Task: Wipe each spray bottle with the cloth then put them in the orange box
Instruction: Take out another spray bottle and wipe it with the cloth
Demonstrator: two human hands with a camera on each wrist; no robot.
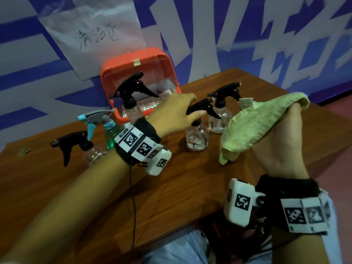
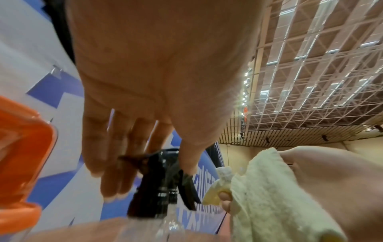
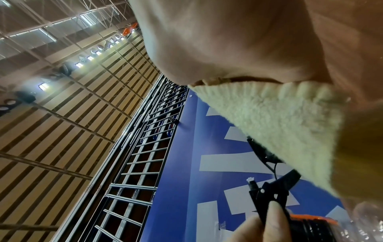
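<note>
A clear spray bottle [image 1: 197, 138] with a black trigger head [image 2: 157, 180] stands on the wooden table [image 1: 171, 197], right of the orange box [image 1: 122, 62]. My left hand [image 1: 194, 106] reaches over it, fingers across the top of the head and thumb [image 3: 275, 212] pressed against its side. My right hand [image 1: 294, 110] is raised at the right and grips a green cloth [image 1: 257, 126], which drapes down over the palm just beside the bottle. The box's lid stands open against the wall, and one clear bottle with a black head [image 1: 133, 90] is inside.
A second clear bottle [image 1: 221, 113] stands just behind the gripped one. At the left stand a green bottle with a grey and teal head [image 1: 107, 130] and a clear one with a black head [image 1: 76, 147]. A blue and white wall borders the table.
</note>
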